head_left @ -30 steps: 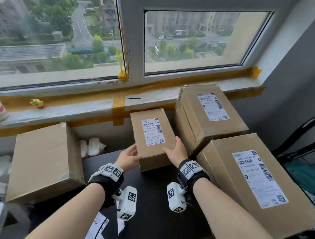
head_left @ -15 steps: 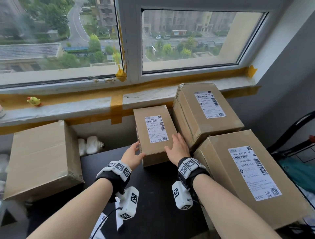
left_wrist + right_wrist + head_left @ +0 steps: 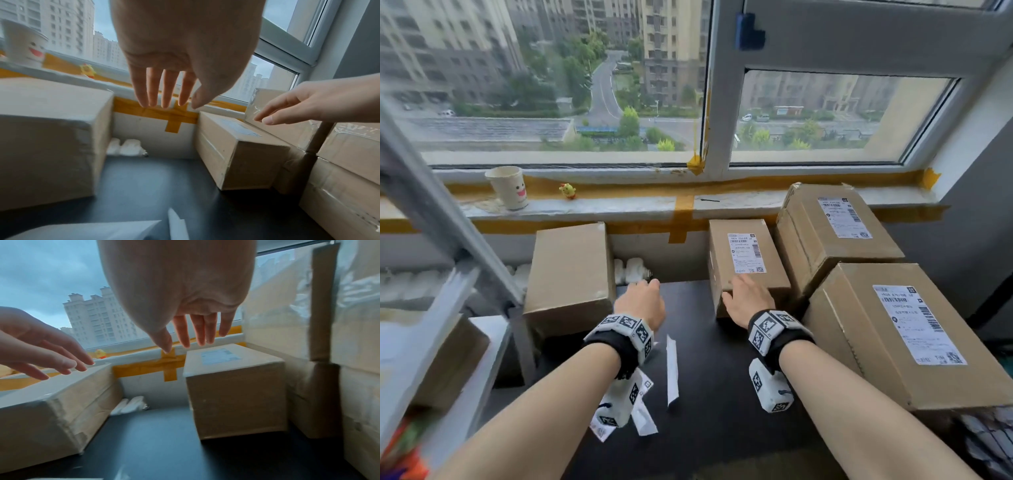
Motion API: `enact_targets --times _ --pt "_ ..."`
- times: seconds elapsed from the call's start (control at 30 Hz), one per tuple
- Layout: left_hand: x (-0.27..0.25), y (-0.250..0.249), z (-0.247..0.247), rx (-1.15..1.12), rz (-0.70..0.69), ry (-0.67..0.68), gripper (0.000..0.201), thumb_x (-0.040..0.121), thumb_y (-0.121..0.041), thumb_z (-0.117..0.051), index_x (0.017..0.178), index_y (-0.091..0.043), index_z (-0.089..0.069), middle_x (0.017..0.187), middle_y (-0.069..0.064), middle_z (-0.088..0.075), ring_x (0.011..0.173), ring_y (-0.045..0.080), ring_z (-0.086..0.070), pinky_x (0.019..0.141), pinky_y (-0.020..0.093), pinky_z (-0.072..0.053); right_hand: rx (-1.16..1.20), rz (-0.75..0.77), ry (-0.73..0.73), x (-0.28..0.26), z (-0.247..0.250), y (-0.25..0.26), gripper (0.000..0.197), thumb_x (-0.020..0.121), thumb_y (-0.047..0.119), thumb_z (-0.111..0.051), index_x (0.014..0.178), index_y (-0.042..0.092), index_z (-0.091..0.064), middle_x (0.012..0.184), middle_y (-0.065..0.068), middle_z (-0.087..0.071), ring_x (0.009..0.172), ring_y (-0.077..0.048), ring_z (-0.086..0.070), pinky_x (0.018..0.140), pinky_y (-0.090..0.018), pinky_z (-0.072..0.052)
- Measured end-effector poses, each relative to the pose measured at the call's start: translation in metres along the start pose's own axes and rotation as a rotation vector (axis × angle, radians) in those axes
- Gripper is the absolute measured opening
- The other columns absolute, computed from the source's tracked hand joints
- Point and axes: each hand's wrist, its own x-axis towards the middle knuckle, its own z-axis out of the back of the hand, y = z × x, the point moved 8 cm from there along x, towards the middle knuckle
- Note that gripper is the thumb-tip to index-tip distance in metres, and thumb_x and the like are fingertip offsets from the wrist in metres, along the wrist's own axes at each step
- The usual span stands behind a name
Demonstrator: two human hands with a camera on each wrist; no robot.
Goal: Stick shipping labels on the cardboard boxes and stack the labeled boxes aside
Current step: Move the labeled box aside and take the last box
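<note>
Likely the unlabeled box [image 3: 571,274] is light but stiff and tape-slick, best clasped by its two side walls, since left hand [image 3: 642,303] and right hand [image 3: 748,296] both hang spread and empty

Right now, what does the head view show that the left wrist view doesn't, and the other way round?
Only the head view shows the printed labels on the two big boxes at the right and the label sheets on the desk behind the wrists. Only the left wrist view shows the left hand from beneath, fingers straight and holding nothing. Both show the unlabeled box, the small labeled box, the paper cup and the right hand.
</note>
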Motion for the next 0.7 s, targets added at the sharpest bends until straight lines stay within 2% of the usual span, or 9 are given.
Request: enact_targets --times 0.07,0.23,0.43,0.53,0.7 --pt "-0.016 0.024 0.012 0.026 0.038 -0.035 0.037 0.095 -0.021 -0.036 0.13 -0.014 -0.046 0.131 0.009 -0.051 0.122 0.029 -0.048 0.096 0.043 -0.043 -0.003 0.058 0.012 -0.007 -0.004 0.026 0.036 0.097 0.03 -0.039 0.125 0.01 -0.05 0.131 -0.009 -0.051 0.12 -0.028 -0.049 0.1 -0.038 -0.038" --pt "-0.05 0.094 0.034 0.052 0.172 -0.062 0.03 0.094 -0.023 -0.04 0.119 -0.011 -0.052 0.123 0.012 -0.055 0.114 0.032 -0.055 0.087 0.04 -0.046 -0.037 0.21 0.021 -0.016 -0.016 0.101 0.04 0.097 0.03 -0.04 0.131 0.012 -0.048 0.136 -0.008 -0.048 0.125 -0.027 -0.045 0.104 -0.039 -0.037" --pt "-0.073 0.16 0.043 0.062 0.321 -0.089 0.028 0.094 -0.019 -0.04 0.119 -0.01 -0.049 0.125 0.011 -0.053 0.12 0.029 -0.048 0.089 0.04 -0.045 -0.086 0.354 0.082 -0.015 -0.038 0.177 0.041 0.098 0.031 -0.038 0.133 0.012 -0.046 0.136 -0.01 -0.047 0.124 -0.028 -0.046 0.102 -0.04 -0.039" --pt "-0.074 0.187 0.037 0.035 0.391 -0.056 0.035 0.096 -0.022 -0.038 0.128 -0.01 -0.041 0.128 0.011 -0.05 0.123 0.029 -0.045 0.09 0.041 -0.044 -0.077 0.398 0.118 -0.007 -0.051 0.206 0.041 0.098 0.031 -0.038 0.132 0.011 -0.046 0.136 -0.01 -0.048 0.124 -0.029 -0.046 0.102 -0.041 -0.038" --pt "-0.061 0.221 0.016 -0.126 0.481 0.028 0.031 0.097 -0.025 -0.037 0.122 -0.007 -0.042 0.129 0.013 -0.049 0.121 0.03 -0.047 0.093 0.042 -0.042 0.027 0.48 0.174 0.013 -0.076 0.241 0.048 0.097 0.03 -0.043 0.139 0.009 -0.035 0.144 -0.011 -0.038 0.13 -0.03 -0.04 0.107 -0.039 -0.034"
